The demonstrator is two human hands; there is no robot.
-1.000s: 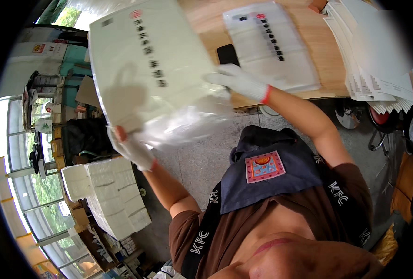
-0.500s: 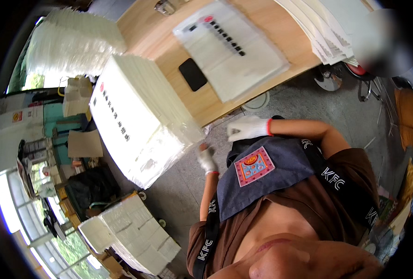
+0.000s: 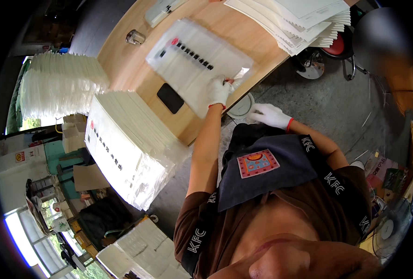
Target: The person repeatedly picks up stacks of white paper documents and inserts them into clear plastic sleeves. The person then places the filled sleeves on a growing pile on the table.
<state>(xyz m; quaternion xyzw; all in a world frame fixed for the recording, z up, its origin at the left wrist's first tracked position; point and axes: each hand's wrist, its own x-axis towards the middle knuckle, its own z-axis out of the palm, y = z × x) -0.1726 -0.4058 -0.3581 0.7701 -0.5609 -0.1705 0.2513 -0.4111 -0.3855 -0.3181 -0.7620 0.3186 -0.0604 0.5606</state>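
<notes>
My left hand (image 3: 219, 89), in a white glove with bare fingertips, is on the near right part of a flat pile of clear plastic bags (image 3: 188, 60) printed in black with a red mark. Its fingers pinch the top bag near the edge, where the film wrinkles and shines. My right hand (image 3: 270, 116), also in a white glove with a red cuff, hovers off the table's near edge in front of my apron (image 3: 267, 181). Its fingers are loosely bent and apart, with nothing seen in them. A black phone (image 3: 170, 98) lies left of the bags.
A tall stack of bagged white sheets (image 3: 118, 153) stands at the table's left, with another stack (image 3: 62, 86) behind it. Fanned white papers (image 3: 295, 23) overhang the right edge of the wooden table (image 3: 118, 56). A small glass jar (image 3: 135, 37) and a stool (image 3: 334, 44) are farther off.
My left hand has risen from beside the table up onto the bags and pinches the top one. My right hand has shifted slightly right. The view has shifted, showing more of the table's far side.
</notes>
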